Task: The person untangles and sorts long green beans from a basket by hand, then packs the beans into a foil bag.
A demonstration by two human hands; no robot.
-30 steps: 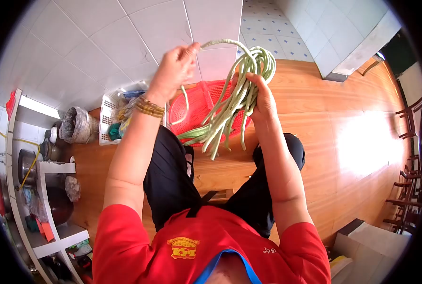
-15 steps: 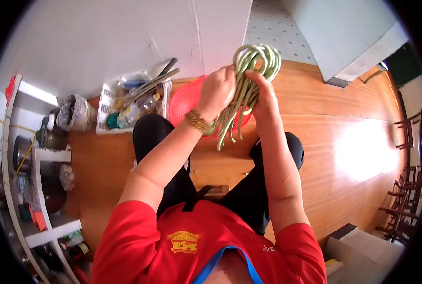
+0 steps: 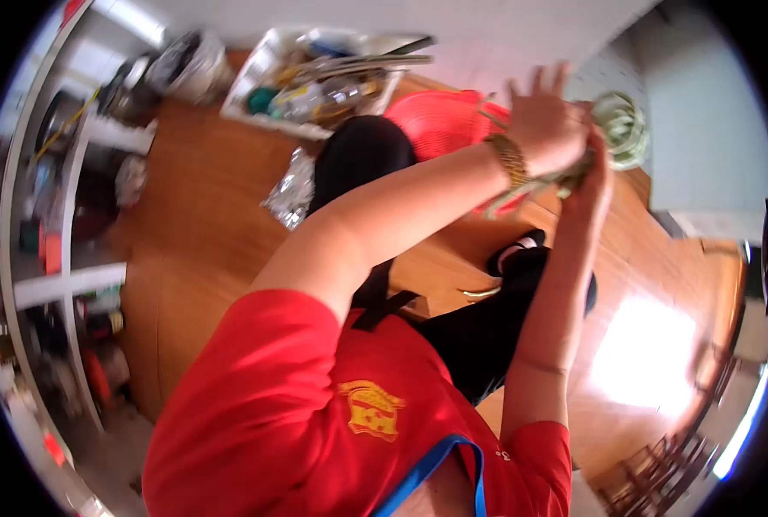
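Note:
A bundle of long beans (image 3: 621, 129), pale green and looped at the top, is up at the right, with loose ends trailing down to the left. My right hand (image 3: 598, 172) is wrapped round the bundle below the loops, partly hidden. My left hand (image 3: 546, 129), with a gold-coloured band at the wrist, presses against the beans beside the right hand. Several of its fingers are spread upward, while the thumb side seems to pinch a bean; motion blurs this. Below the hands, a red plastic basket (image 3: 440, 125) stands on the floor, partly hidden by my left forearm.
A white crate (image 3: 239, 93) with bottles and sticks stands by the wall. A crinkled clear bag (image 3: 291, 191) lies near my left knee. White shelving (image 3: 72, 198) holds pots at the left. Wooden chairs (image 3: 660, 470) are at the lower right.
The view has turned and tilted. Both hands and the bundle now appear farther right. My left hand has swung over toward the right hand, and several of its fingers have spread out.

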